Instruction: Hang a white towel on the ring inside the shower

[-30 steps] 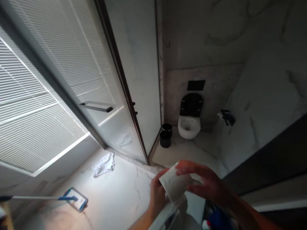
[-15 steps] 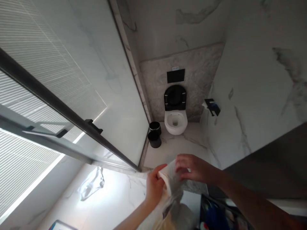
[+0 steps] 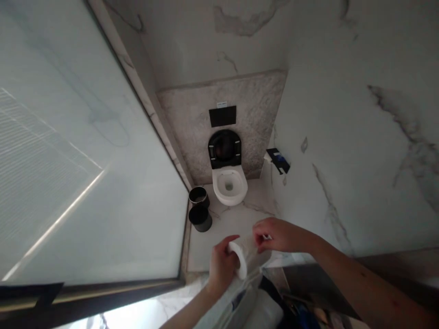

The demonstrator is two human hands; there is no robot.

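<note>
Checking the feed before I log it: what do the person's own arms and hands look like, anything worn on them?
Both forearms are bare, with no sleeves in view. The left hand and right hand wear no gloves. No watch, ring or band can be made out on either.

white marble walls (image 3: 343, 91) close in a narrow toilet nook, with a rougher stone panel (image 3: 192, 123) at the back carrying a black flush plate (image 3: 222, 116). a white wall-hung toilet (image 3: 229, 185) with its black lid (image 3: 224, 148) raised sits above a pale marble floor (image 3: 236, 219), two black bins (image 3: 199, 210) to one side and a black paper holder (image 3: 278, 160) on the side wall. a frosted glass partition (image 3: 85, 183) catches soft daylight.
</note>
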